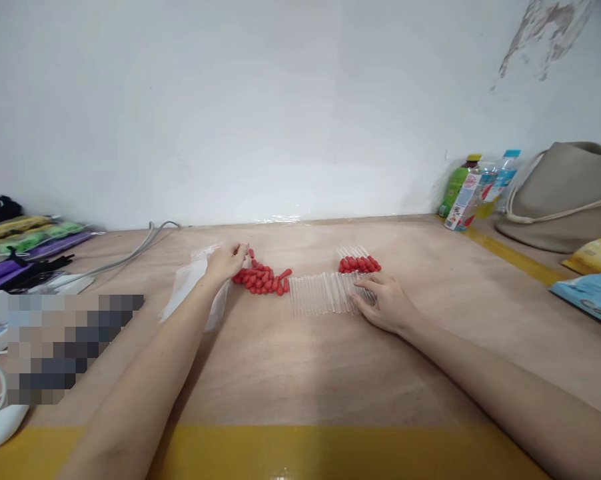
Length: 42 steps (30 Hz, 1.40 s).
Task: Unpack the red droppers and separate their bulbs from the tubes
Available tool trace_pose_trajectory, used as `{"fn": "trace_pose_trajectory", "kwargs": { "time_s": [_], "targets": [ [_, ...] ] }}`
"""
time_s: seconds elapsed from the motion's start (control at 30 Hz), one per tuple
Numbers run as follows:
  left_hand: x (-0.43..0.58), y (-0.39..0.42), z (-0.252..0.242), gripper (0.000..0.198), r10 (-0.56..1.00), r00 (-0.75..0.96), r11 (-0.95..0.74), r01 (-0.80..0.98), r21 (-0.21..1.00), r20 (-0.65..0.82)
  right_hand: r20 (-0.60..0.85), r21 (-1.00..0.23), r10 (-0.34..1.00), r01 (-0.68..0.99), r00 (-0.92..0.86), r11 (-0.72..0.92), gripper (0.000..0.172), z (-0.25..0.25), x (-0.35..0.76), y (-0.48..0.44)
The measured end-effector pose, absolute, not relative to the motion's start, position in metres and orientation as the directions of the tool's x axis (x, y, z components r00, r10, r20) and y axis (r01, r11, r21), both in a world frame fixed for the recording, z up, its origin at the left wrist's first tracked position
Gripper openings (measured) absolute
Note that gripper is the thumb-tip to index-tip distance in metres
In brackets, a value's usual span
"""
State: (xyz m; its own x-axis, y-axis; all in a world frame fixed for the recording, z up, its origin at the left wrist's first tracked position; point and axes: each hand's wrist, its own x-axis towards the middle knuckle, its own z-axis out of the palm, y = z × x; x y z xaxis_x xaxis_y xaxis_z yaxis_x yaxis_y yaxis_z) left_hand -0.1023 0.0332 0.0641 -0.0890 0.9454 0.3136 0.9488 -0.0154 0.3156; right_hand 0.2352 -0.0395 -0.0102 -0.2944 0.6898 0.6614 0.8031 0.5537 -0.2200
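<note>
A pile of small red bulbs (pixel 263 280) lies on the wooden table (pixel 300 373). At its upper left edge is my left hand (pixel 226 261), its fingers pinched together beside a red bulb; what they hold is too small to make out. Under my left wrist lies a clear plastic bag (pixel 188 287). My right hand (pixel 383 301) rests with fingers apart on the right end of a row of thin clear tubes (pixel 320 294). Behind that row, several clear tubes with red bulbs (pixel 359 264) on their near ends lie side by side.
Bottles (pixel 463 193) and a grey-beige bag (pixel 563 193) stand at the back right, with blue and yellow packets (pixel 593 300) nearer. Colourful packaged items (pixel 35 240) and a grey cable (pixel 140 250) are at the left. A blurred-out patch covers part of the left side.
</note>
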Motion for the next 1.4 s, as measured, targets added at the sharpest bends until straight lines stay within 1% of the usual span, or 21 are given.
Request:
{"fn": "trace_pose_trajectory", "kwargs": {
  "time_s": [0.13,0.23,0.33,0.43,0.53,0.63,0.7,0.93,1.03,1.2,1.3,1.4],
  "targets": [
    [-0.081,0.024,0.068,0.034,0.914,-0.034,-0.089,0.956,0.280,0.405,0.646,-0.190,0.701,0.825,-0.302,0.531,0.025,-0.009,0.237,-0.041],
    [-0.051,0.016,0.065,0.026,0.900,0.106,-0.234,0.937,0.261,0.423,0.637,-0.200,0.716,0.835,-0.286,0.512,0.023,-0.009,0.238,-0.040],
    [-0.013,0.012,0.061,0.020,0.900,0.248,-0.357,0.892,0.276,0.359,0.634,-0.224,0.723,0.830,-0.274,0.511,0.019,-0.009,0.240,-0.040],
    [0.026,0.014,0.057,0.020,0.897,0.321,-0.410,0.863,0.297,0.305,0.647,-0.207,0.706,0.825,-0.288,0.525,0.016,-0.009,0.241,-0.040],
    [0.058,0.021,0.054,0.029,0.896,0.348,-0.424,0.855,0.299,0.276,0.655,-0.187,0.686,0.813,-0.316,0.552,0.015,-0.008,0.241,-0.040],
    [0.080,0.029,0.053,0.037,0.911,0.360,-0.406,0.867,0.290,0.201,0.646,-0.189,0.691,0.809,-0.324,0.556,0.015,-0.006,0.241,-0.041],
    [0.088,0.033,0.051,0.038,0.921,0.355,-0.388,0.875,0.290,0.162,0.639,-0.199,0.698,0.806,-0.324,0.557,0.016,-0.006,0.240,-0.042],
    [0.092,0.040,0.047,0.027,0.947,0.304,-0.320,0.881,0.349,0.100,0.655,-0.225,0.698,0.807,-0.289,0.545,0.015,-0.005,0.239,-0.042],
    [0.091,0.039,0.045,0.026,0.957,0.275,-0.288,0.878,0.384,0.089,0.654,-0.230,0.702,0.809,-0.282,0.540,0.015,-0.006,0.240,-0.041],
    [0.085,0.030,0.046,0.031,0.966,0.230,-0.258,0.861,0.439,0.117,0.670,-0.256,0.700,0.808,-0.248,0.531,0.016,-0.008,0.242,-0.039],
    [0.069,0.016,0.053,0.029,0.960,0.218,-0.276,0.838,0.470,0.175,0.694,-0.266,0.684,0.802,-0.226,0.535,0.016,-0.009,0.243,-0.039],
    [0.043,-0.007,0.057,0.024,0.940,0.223,-0.325,0.820,0.471,0.260,0.747,-0.267,0.628,0.767,-0.218,0.584,0.019,-0.007,0.241,-0.040]
  ]
}}
